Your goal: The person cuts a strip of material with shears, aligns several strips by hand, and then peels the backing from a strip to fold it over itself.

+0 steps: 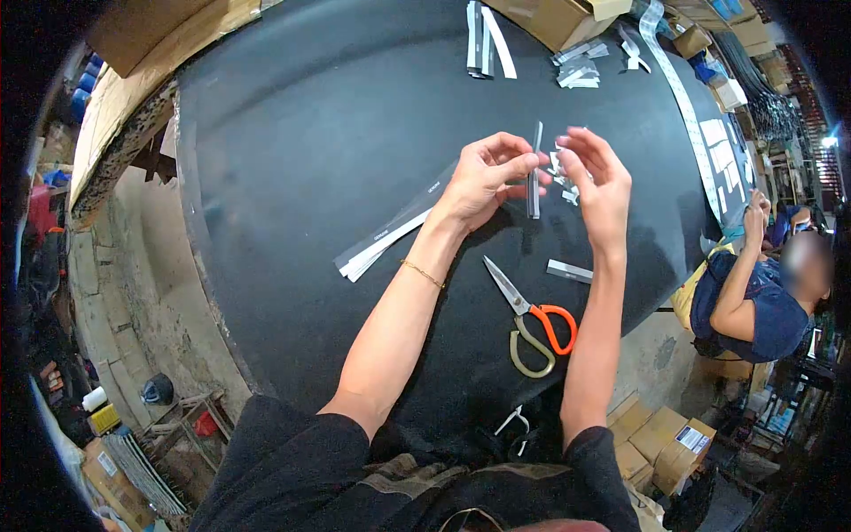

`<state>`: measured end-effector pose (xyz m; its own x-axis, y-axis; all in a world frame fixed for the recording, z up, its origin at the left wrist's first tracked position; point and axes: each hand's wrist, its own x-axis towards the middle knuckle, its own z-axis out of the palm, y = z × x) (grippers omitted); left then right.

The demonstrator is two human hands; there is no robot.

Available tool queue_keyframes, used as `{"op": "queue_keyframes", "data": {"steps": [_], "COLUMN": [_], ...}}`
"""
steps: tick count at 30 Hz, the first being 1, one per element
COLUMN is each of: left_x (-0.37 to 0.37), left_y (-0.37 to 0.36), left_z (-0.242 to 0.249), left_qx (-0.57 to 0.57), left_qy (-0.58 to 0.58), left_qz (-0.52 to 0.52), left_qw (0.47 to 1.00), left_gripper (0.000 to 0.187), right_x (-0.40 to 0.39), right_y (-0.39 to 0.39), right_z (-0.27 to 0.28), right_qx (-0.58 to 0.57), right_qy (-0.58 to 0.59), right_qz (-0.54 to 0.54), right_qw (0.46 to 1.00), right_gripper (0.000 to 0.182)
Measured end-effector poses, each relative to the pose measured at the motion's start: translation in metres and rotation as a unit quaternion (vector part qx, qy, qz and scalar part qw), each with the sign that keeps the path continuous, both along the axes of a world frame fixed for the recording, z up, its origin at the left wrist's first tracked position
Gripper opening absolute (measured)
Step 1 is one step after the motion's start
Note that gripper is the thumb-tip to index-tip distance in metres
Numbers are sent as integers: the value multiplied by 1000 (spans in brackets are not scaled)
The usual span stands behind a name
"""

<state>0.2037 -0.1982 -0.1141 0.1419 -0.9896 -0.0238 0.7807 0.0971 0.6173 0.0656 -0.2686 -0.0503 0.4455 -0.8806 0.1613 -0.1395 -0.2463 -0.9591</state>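
Observation:
My left hand (479, 182) pinches a narrow dark strip with a pale edge (534, 202) between thumb and fingers, holding it upright above the black tabletop. Just right of the strip, my right hand (605, 182) is raised with its fingers apart and nothing visible in it. Small white scraps (570, 196) lie between the hands. Left of my left forearm is a fanned bundle of long clear-and-white strips (377, 248) with small print. Scissors (521, 305) with one orange and one olive handle lie partly spread between my forearms. Close by rests a short printed strip (569, 271).
At the far side are long strips (486, 40), a pile of short strips (579, 69) and a cardboard box (554, 19). A long pale printed band (684, 102) runs along the right. A person in a dark shirt (740, 297) is at the table's right edge.

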Motion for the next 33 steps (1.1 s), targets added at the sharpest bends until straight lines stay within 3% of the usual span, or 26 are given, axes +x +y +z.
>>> {"op": "queue_keyframes", "data": {"steps": [6,20,28,31,33], "left_x": [-6,-8,-10,-10,-9], "left_y": [0,-4,-3,-2,-3], "left_z": [4,-7,-4,-7,-9], "left_qx": [12,28,29,25,10], "left_qy": [-30,-20,-7,-42,-57], "left_qz": [-37,-39,-27,-17,-21], "left_qw": [999,999,999,999,998], "left_gripper": [17,15,19,21,23], "right_x": [3,-1,2,0,2], "right_y": [-24,-19,-12,-13,-13], "right_z": [-24,-54,-51,-48,-52], "right_qx": [68,141,214,266,240], "right_qy": [-57,-156,-256,-287,-274], "right_qz": [110,71,102,119,106], "right_qw": [990,975,937,913,925], "right_gripper": [22,23,22,22,22]}}
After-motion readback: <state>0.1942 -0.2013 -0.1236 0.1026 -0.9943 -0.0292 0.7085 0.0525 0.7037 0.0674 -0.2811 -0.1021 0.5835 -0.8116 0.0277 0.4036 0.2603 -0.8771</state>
